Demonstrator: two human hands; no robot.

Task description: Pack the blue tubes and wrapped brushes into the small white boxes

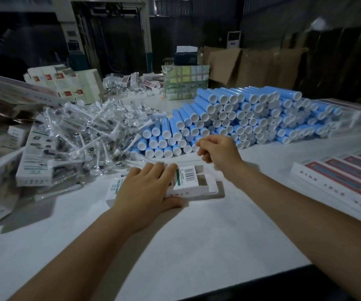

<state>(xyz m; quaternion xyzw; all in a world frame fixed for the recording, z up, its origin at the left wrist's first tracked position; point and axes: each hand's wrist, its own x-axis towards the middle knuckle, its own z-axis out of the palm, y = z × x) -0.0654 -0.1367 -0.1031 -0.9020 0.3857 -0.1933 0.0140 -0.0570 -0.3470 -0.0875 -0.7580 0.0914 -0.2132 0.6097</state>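
Observation:
A small white box (193, 178) with a barcode label lies on the white table, its right end open. My left hand (147, 187) lies flat on it, fingers straight, thumb along its near side. My right hand (217, 152) hovers just above and right of the box, fingers loosely curled, holding nothing visible. A big stack of blue tubes (236, 118) with white caps sits right behind my right hand. A heap of wrapped brushes (92, 135) in clear plastic lies to the left of the tubes.
Flat white boxes (35, 157) lie at the left beside the brushes. Trays of dark red and teal packs (344, 181) fill the right edge. Stacked cartons (64, 83) and brown cardboard (251, 66) stand at the back. The table's near edge (262, 276) runs below my forearms.

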